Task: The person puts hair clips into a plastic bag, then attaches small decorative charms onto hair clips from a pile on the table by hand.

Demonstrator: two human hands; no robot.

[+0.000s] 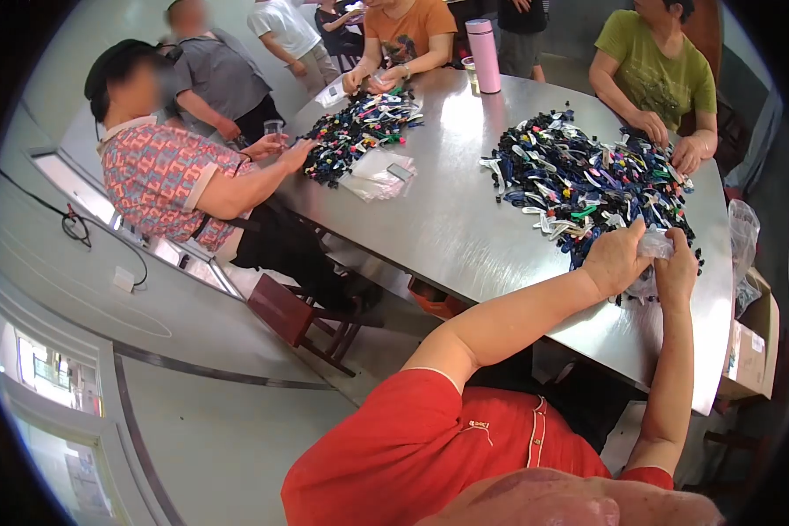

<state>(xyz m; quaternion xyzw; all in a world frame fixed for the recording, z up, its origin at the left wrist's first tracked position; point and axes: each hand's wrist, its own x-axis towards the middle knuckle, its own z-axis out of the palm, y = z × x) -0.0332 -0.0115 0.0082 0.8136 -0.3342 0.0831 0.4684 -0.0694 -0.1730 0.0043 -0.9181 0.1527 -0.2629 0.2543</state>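
My left hand (617, 259) and my right hand (677, 270) are close together over the near right edge of a large pile of small clips (579, 175). Between them they grip a clear plastic bag (655, 245), the fingers of both hands closed on its upper part. Its lower part hangs below, partly hidden by my hands. The pile mixes black, blue, white and a few green and red pieces, and it lies on the metal table (447, 219).
A second pile (351, 131) with plastic bags (379, 175) lies farther left. A pink bottle (483, 57) stands at the far edge. Co-workers stand or sit around the table. A cardboard box (749, 351) is at the right, a stool (282, 309) at the left.
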